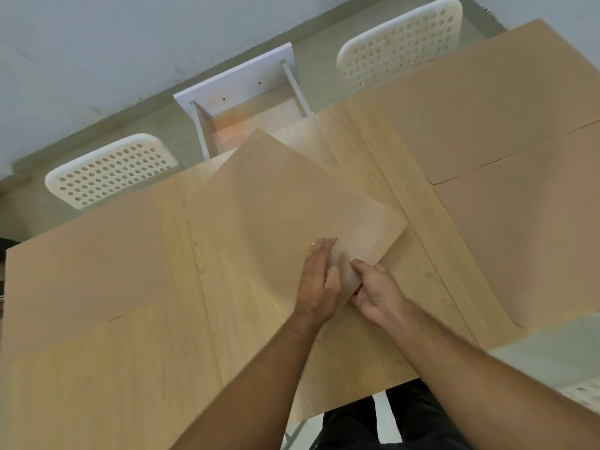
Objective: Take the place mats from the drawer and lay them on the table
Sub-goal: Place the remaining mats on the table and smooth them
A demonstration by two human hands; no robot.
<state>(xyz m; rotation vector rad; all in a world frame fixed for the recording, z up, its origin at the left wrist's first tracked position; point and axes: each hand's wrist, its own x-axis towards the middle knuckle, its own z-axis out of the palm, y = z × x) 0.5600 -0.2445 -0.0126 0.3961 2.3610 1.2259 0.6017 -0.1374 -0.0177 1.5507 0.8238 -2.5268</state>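
Hands: left hand (pixel 319 280) flat on the mat stack (pixel 292 216), right hand (pixel 376 295) pinching its near corner.
Mats laid: three on desk (pixel 130 368).
Drawer (pixel 250 115): open, seems empty.
Left: spread the stack.

The worktop (pixel 246 345) stretches before me, and beyond its far edge the drawer (pixel 246 105) stands pulled open at the middle. One chair (pixel 110 170) stands behind the far edge to the left of the drawer, another chair (pixel 402 43) to its right. On the worktop one mat (pixel 84 274) lies at the left, two mats lie at the right, the farther mat (pixel 480 105) behind the nearer mat (pixel 532 241), edges almost touching. At the middle a tilted mat (pixel 285 203) reaches from the drawer's mouth towards me, and my left hand (pixel 319 280) rests on its near corner, my right hand (pixel 376 293) just beside it at the same corner.
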